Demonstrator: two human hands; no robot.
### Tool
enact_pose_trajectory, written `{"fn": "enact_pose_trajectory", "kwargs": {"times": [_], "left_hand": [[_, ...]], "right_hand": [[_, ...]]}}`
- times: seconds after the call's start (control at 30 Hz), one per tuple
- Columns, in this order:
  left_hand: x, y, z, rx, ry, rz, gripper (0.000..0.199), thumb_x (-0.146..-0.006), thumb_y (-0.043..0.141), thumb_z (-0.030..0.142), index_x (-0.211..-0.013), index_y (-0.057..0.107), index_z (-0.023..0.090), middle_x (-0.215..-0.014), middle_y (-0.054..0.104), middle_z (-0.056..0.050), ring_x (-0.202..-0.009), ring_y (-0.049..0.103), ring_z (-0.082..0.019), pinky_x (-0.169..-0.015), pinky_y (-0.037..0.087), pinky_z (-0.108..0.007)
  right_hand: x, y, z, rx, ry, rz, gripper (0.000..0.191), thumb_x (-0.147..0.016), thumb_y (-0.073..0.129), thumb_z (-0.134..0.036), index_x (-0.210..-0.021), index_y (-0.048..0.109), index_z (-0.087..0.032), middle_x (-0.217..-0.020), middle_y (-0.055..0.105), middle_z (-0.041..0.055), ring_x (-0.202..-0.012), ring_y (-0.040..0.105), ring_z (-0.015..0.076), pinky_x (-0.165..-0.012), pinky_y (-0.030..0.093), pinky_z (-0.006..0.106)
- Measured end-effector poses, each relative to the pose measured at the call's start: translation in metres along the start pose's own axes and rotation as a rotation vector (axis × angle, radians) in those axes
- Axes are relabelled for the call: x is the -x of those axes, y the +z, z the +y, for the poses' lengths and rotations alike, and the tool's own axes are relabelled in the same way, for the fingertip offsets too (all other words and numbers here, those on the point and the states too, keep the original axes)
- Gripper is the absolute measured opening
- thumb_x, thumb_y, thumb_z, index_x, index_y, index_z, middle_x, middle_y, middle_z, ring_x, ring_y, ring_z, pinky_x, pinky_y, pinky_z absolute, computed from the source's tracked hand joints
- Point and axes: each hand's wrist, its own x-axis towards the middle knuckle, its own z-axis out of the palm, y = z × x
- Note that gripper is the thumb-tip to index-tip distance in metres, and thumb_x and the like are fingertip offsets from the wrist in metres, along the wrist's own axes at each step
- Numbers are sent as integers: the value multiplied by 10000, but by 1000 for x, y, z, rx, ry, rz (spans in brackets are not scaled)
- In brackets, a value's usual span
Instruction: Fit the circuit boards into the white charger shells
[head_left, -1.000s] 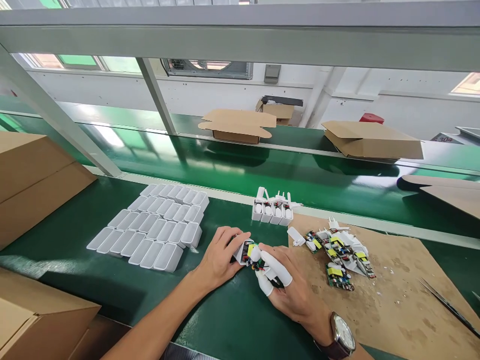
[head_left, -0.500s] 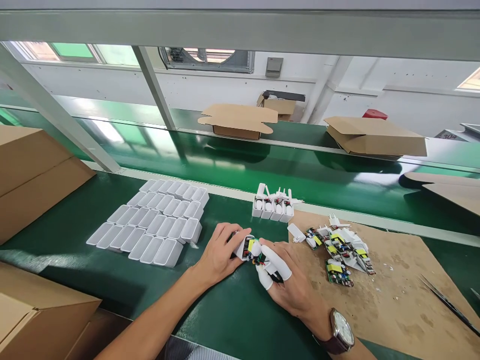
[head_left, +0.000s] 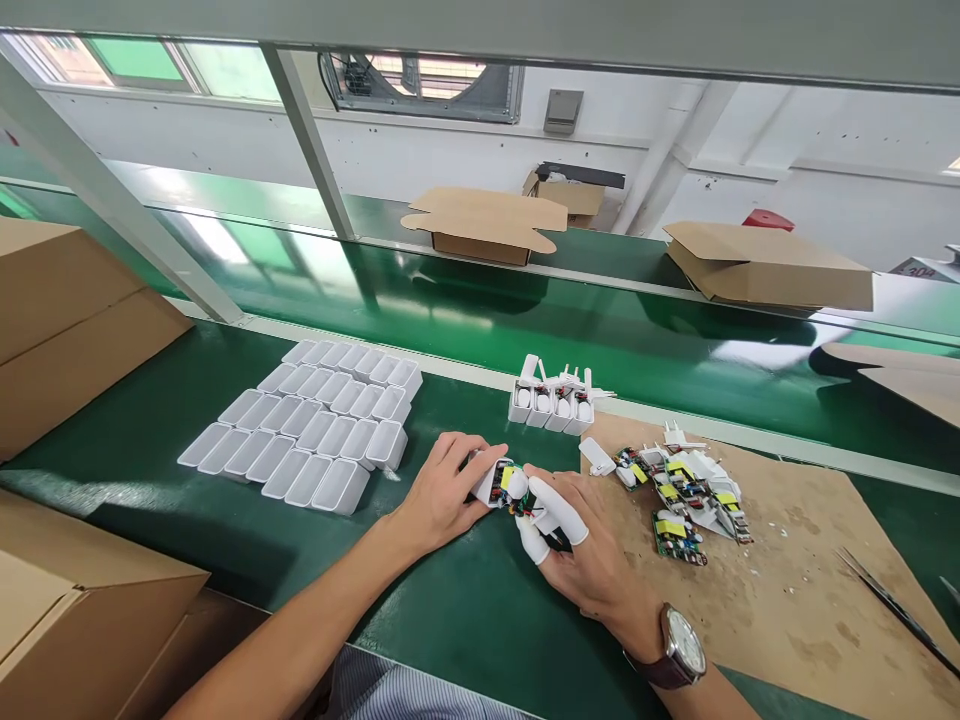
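My left hand (head_left: 454, 485) is closed around a white plastic case (head_left: 484, 485) lying on its side, its mouth facing right. A circuit board (head_left: 508, 485) with a yellow-wrapped part sits partly inside that mouth. My right hand (head_left: 574, 540), with white finger covers on some fingers, grips the board's right end; part of the board is hidden behind those fingers. To the left stand rows of white cases (head_left: 300, 425). Beyond my hands is a short row of cases (head_left: 551, 400) with boards and white plug pieces sticking out.
A brown cardboard sheet (head_left: 795, 580) on the right carries a pile of circuit boards (head_left: 686, 490) and tweezers (head_left: 892, 600). Cardboard boxes (head_left: 82, 610) stand on the left. Behind the bench runs a green conveyor belt (head_left: 450, 310), with opened cartons (head_left: 487, 215) on the ledge past it.
The view has tilted and shifted slightly, so the background sits higher in the picture. Both hands keep their hold on the case and the board, with little visible movement between them.
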Motion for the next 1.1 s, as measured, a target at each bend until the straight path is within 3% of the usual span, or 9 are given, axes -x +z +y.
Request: {"fn": "enact_pose_trajectory", "kwargs": {"times": [1.1], "left_hand": [[1,-2,1,6,-8,-21,562,-952,654,245,-1482,471,199,-1187,622,-139,-1069,548,-285,-920,531,-445]], "right_hand": [[-1,1,0,28,-38,4,663,-955,576,-81,-1564,369,-243,-1265,705,120,-1048,667,279,-903,594,486]]}}
